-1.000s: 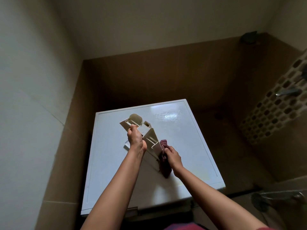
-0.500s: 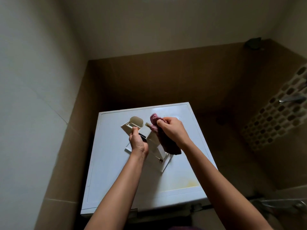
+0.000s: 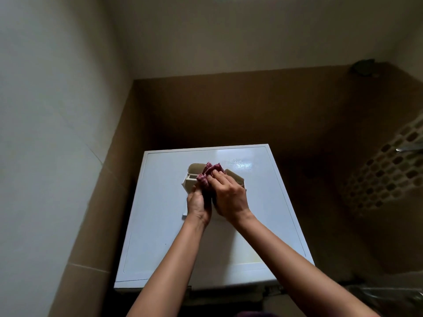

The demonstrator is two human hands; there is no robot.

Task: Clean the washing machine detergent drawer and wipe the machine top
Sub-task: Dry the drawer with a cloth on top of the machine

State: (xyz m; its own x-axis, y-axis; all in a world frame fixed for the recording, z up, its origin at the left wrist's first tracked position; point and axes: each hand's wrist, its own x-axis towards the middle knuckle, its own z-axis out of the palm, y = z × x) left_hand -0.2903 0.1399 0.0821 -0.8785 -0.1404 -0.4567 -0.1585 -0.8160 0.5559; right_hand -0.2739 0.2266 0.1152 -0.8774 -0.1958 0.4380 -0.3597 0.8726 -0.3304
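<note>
Toward twelve o'clock, I'd call the drawer [image 3: 237,180] light, stiff, slick: left hand [image 3: 198,204] grips its wall, right hand [image 3: 229,196] pinches cloth [image 3: 209,172].

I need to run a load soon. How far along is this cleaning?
Done: the detergent drawer is out, lying on the washing machine top. In hand: the left hand holds the drawer while the right hand presses a red cloth into its far end. Left: wiping the top, where a yellowish mark shows near the front, and likely refitting the drawer.
</note>
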